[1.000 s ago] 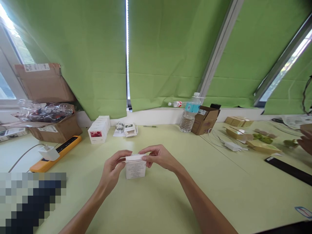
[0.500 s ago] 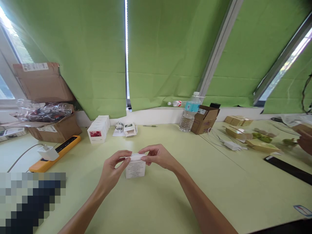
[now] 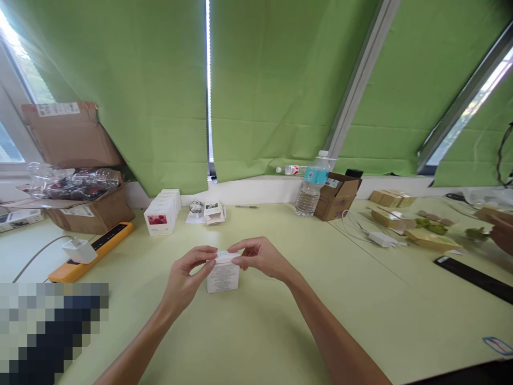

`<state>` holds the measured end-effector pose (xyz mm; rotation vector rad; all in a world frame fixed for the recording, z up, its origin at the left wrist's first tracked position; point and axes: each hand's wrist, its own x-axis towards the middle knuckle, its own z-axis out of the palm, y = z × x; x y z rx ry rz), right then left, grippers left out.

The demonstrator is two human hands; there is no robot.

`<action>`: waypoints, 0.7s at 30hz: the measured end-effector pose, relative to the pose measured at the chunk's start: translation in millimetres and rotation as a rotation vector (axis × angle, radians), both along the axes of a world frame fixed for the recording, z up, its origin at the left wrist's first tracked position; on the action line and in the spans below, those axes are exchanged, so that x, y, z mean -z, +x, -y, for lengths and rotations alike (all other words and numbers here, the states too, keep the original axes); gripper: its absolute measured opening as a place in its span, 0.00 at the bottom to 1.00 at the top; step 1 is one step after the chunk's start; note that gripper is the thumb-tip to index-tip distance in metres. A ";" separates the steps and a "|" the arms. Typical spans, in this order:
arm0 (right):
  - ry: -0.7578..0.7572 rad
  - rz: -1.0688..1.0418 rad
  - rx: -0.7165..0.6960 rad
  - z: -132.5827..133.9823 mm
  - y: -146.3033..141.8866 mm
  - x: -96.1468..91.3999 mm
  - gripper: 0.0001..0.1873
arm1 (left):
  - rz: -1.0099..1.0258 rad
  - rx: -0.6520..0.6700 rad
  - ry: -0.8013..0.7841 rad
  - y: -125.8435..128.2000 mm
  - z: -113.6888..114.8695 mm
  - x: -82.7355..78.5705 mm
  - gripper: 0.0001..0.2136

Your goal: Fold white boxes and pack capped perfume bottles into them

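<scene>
A small white box [image 3: 223,277] with fine print on its front stands upright on the pale green table. My left hand [image 3: 188,272] grips its upper left edge, with the thumb on the front and the fingers at the top. On the other side, my right hand [image 3: 259,256] pinches the upper right corner between thumb and fingers. The box's top flap [image 3: 226,257] shows between the two hands. Behind them is a row of similar white boxes [image 3: 160,220], the front one bearing a red picture.
Further back lie a clear round ornament [image 3: 196,208], an open small box [image 3: 214,212] and a pen [image 3: 247,207]. A water bottle [image 3: 308,195] stands by a cardboard box [image 3: 337,197]. An orange power strip [image 3: 108,246] is at left. Another person's hand [image 3: 503,232] shows at right.
The flap on top of the white box now looks flatter against the front edge. My hands stay almost in place. At the far right, the other person's hand has shifted slightly.
</scene>
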<state>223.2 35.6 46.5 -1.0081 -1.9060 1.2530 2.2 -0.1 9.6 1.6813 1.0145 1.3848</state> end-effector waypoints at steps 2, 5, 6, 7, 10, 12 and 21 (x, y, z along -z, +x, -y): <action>-0.004 0.001 0.004 0.2 -0.1 -0.2 0.21 | 0.006 0.007 -0.006 0.0 -0.3 0.0 0.06; -0.008 -0.001 0.007 0.7 -0.2 -0.6 0.21 | 0.007 0.012 -0.015 -0.1 -0.7 -0.3 0.06; -0.009 -0.001 0.008 0.8 -0.3 -0.7 0.21 | 0.007 0.012 -0.019 -0.1 -0.8 -0.4 0.06; -0.009 0.000 0.010 0.9 -0.3 -0.7 0.21 | 0.006 0.012 -0.024 -0.2 -0.8 -0.5 0.05; -0.005 0.011 0.008 1.0 -0.6 -0.6 0.21 | 0.005 0.012 -0.040 -0.3 -0.6 -0.6 0.05; -0.002 0.014 0.004 0.9 -1.0 -0.1 0.20 | 0.008 0.013 -0.048 -0.3 -0.3 -0.3 0.05; -0.035 -0.028 -0.010 -1.4 -1.3 3.6 0.20 | 0.059 0.008 -0.093 1.9 0.8 -3.6 0.09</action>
